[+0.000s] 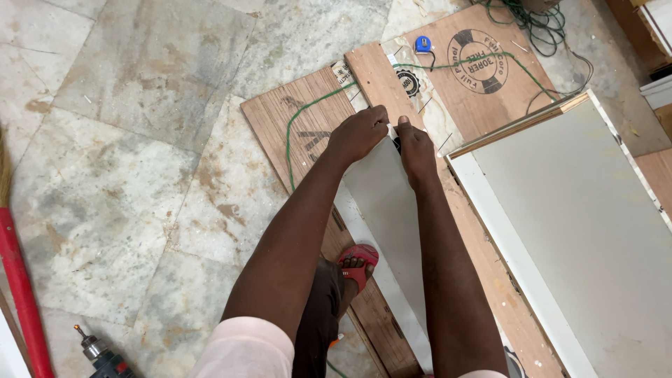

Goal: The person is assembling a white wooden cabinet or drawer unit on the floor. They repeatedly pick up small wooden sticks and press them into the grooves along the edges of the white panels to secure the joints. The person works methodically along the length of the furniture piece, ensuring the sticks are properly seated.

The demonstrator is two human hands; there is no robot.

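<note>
Pinching the far end of a narrow white laminate strip (386, 203), left hand (358, 133) and right hand (415, 148) meet at 12 o'clock; it lies on plywood boards (280, 119), apparently mid-positioning, unfastened.

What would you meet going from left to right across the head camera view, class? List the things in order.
Red pole at the left edge → power drill on the stone floor → left hand → right hand, both at the end of a narrow white laminate strip → large white laminated board.
</note>
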